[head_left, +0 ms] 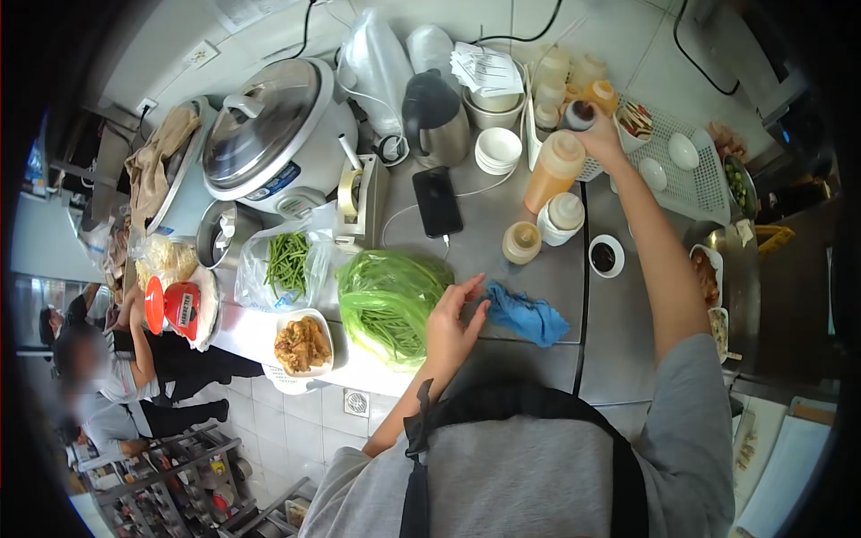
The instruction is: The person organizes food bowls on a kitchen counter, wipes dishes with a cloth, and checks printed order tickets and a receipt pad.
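My right hand (600, 137) reaches to the back of the counter, its fingers closed round a squeeze bottle (579, 115) with dark contents. Just in front of it stand an orange sauce bottle (555, 170), a white-topped squeeze bottle (561, 219) and a short yellowish bottle (521, 242). My left hand (456, 323) hovers or rests low near the counter's front, fingers apart and nothing in them. It is between a green plastic bag (381, 291) of green beans and a crumpled blue cloth (527, 313). A small bowl of dark sauce (606, 256) sits below my right forearm.
A rice cooker (265, 125), steel jug (437, 115), tape dispenser (360, 199) and charging phone (437, 202) stand at the back left. Fried food fills a white dish (303, 344) at the front edge. A plastic basket (704, 188) lies right. Other people (99, 377) are at far left.
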`<state>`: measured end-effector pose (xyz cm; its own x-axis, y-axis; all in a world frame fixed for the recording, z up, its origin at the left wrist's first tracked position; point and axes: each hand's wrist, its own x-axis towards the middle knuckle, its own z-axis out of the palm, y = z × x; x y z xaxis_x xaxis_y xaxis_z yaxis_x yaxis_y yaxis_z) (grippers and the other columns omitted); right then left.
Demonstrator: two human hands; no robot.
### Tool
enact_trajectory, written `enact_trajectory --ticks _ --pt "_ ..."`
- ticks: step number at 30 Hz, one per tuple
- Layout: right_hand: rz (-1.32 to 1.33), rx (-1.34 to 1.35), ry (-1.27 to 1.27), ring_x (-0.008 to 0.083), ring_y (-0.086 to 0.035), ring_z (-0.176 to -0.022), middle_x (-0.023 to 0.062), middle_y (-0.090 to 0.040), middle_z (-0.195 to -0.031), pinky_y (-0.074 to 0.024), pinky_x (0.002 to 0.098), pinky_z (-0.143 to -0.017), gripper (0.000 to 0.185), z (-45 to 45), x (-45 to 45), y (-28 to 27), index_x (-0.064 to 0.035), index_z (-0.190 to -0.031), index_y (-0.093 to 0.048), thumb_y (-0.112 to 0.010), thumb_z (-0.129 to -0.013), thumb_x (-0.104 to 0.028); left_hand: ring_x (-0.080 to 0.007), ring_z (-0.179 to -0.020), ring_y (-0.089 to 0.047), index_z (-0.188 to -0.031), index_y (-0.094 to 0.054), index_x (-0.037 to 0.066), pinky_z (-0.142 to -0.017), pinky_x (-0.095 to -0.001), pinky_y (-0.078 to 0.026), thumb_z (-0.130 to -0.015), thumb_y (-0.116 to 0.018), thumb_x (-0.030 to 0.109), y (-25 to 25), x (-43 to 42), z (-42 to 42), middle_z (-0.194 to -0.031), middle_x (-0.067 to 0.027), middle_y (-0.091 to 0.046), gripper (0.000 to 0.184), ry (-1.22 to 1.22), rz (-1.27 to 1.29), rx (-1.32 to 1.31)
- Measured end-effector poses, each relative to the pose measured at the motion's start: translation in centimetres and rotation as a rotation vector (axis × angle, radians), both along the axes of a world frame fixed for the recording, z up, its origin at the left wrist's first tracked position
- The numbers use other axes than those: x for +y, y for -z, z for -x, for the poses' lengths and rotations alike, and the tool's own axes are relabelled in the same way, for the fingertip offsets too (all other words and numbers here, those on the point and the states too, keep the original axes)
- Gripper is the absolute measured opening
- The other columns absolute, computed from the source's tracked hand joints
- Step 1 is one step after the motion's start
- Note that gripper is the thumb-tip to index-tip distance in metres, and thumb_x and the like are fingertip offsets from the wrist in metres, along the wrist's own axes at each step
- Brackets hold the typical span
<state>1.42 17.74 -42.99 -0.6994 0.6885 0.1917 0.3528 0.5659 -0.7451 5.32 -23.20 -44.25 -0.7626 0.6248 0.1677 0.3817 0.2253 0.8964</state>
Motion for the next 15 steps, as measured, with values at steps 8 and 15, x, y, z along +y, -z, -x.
enact_trajectory --ticks 8,15 --pt "0.236 0.54 -0.074 0.0255 -0.038 -0.13 0.0158 -0.04 -0.138 -0.0303 0.0392 -0.108 0.065 -9.8 -8.8 1.1 -0.0004 -0.138 -0.03 -0.041 -0.075 0.011 -0.0211 -0.08 -0.061 -0.116 -0.06 0.008 -0.07 -0.0303 -0.049 -0.076 -0.066 0.0 0.2 1.9 2.0 -0.088 -0.0094 -0.061 0.041 0.041 0.006 0.057" --pt "0.098 0.431 0.098 0.0264 -0.05 -0.119 0.0162 -0.05 -0.129 -0.039 0.0382 -0.1 0.081 -10.1 -17.5 7.2 -0.0011 -0.132 -0.038 -0.08 -0.065 -0.018 -0.022 -0.08 -0.062 -0.115 -0.06 0.007 -0.07 -0.0303 -0.05 -0.077 -0.065 0.0 -1.2 2.7 1.4 -0.088 -0.0103 -0.061 0.039 0.1 -0.012 0.127"
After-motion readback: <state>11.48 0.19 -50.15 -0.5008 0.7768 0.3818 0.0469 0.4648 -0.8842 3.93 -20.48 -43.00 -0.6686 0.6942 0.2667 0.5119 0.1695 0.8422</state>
